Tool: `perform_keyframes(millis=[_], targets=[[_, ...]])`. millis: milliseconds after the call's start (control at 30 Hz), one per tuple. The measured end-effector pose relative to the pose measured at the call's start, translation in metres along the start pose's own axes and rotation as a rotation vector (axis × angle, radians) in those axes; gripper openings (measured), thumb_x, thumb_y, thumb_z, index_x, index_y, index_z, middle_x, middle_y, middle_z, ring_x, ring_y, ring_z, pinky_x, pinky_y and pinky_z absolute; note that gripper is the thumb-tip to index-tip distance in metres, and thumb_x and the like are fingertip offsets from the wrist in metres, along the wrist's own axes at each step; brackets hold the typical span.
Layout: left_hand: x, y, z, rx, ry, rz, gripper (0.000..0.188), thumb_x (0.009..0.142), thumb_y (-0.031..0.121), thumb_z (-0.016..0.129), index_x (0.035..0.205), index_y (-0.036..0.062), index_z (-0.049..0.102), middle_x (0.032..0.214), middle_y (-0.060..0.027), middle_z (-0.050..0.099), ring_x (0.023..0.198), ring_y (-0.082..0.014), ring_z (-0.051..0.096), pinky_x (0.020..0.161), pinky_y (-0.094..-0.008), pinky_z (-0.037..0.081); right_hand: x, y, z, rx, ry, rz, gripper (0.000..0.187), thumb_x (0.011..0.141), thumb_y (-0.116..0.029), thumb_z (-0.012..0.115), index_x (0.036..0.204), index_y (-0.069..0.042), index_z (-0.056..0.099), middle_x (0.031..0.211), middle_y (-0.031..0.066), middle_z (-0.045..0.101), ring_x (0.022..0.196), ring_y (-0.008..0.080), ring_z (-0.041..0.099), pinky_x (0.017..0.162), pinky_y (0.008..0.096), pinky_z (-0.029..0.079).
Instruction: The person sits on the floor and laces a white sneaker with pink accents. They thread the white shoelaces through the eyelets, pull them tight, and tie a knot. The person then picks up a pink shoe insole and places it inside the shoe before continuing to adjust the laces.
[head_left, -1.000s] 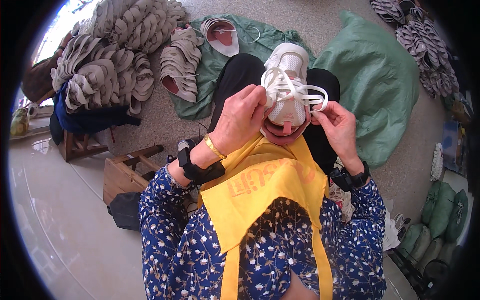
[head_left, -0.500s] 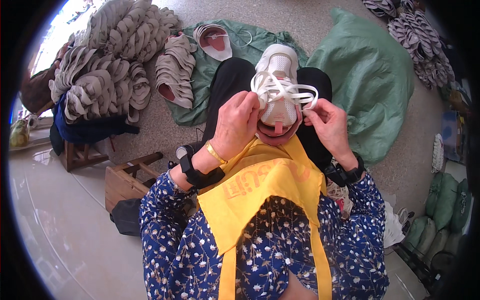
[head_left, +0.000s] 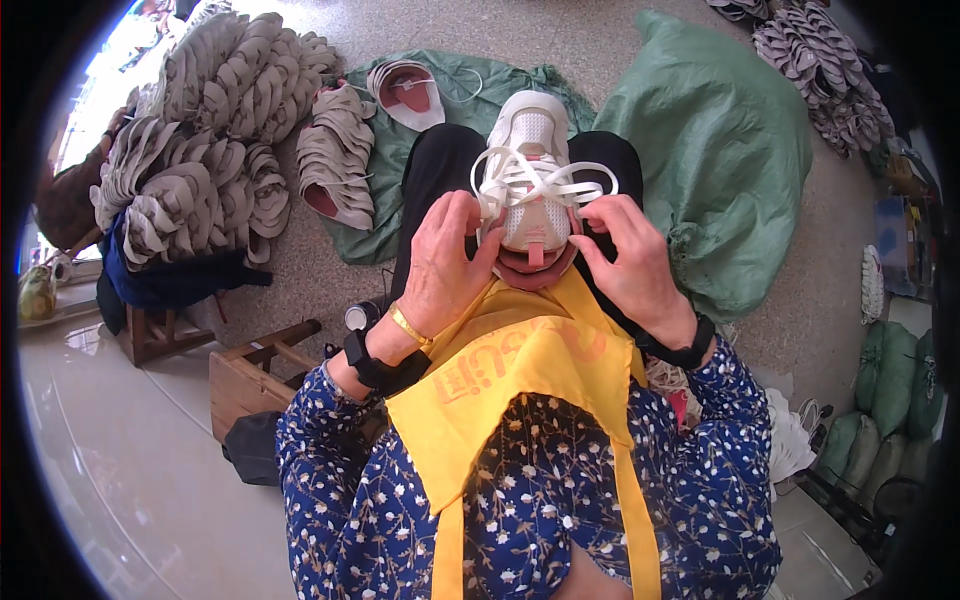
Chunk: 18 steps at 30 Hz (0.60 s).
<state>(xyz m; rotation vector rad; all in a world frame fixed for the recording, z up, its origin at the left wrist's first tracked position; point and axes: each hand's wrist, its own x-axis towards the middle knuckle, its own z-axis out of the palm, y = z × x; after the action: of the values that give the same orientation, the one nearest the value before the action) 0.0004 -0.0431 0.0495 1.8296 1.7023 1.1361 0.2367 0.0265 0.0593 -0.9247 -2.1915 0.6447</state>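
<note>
A white sneaker (head_left: 527, 125) with pink trim rests across my lap, its toe pointing away and its heel opening toward me. White shoelaces (head_left: 540, 180) cross over its tongue and end in loose loops on both sides. At the sneaker's left edge, my left hand (head_left: 445, 262) has its thumb and fingers apart, the thumb against the collar. My right hand (head_left: 637, 268) is on the opposite side, thumb and index finger spread beside the collar with nothing visible between them. Under the heel lies my yellow apron (head_left: 520, 370).
Stacked grey shoe uppers (head_left: 215, 90) fill the left, with a smaller stack (head_left: 337, 150) beside a green sheet (head_left: 470, 75) holding one loose upper (head_left: 408, 92). A bulging green sack (head_left: 710, 150) is at right. A wooden stool (head_left: 240, 390) stands at lower left.
My right hand has let go of the lace loop and opened beside the collar. My left hand has come off the laces and spread lower along the shoe's edge.
</note>
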Motion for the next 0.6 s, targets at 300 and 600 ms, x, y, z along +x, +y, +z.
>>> perform_keyframes(millis=[300,600], targets=[[-0.0015,-0.0044,0.0033,0.110,-0.017,0.073,0.019,0.090,0.004,0.067,0.099,-0.0008,0.050,0.090,-0.0199,0.053,0.087,-0.0417,0.056,0.075,-0.0493,0.048,-0.0018,0.0010,0.0092,0.023,0.025,0.182,0.024,0.085,0.001,0.071,0.107,-0.002,0.061,0.093,0.0152,0.067,0.082,0.0351,0.069,0.074,0.0431,0.057],[0.0033,-0.0016,0.0045,0.180,0.009,0.165,0.017,0.090,-0.003,0.062,0.101,-0.0016,0.050,0.093,-0.0202,0.054,0.088,-0.0415,0.057,0.076,-0.0479,0.048,0.0002,-0.0070,0.0040,-0.300,-0.101,-0.100,0.024,0.082,0.005,0.067,0.104,-0.001,0.059,0.098,0.0162,0.064,0.089,0.0342,0.069,0.079,0.0421,0.058]])
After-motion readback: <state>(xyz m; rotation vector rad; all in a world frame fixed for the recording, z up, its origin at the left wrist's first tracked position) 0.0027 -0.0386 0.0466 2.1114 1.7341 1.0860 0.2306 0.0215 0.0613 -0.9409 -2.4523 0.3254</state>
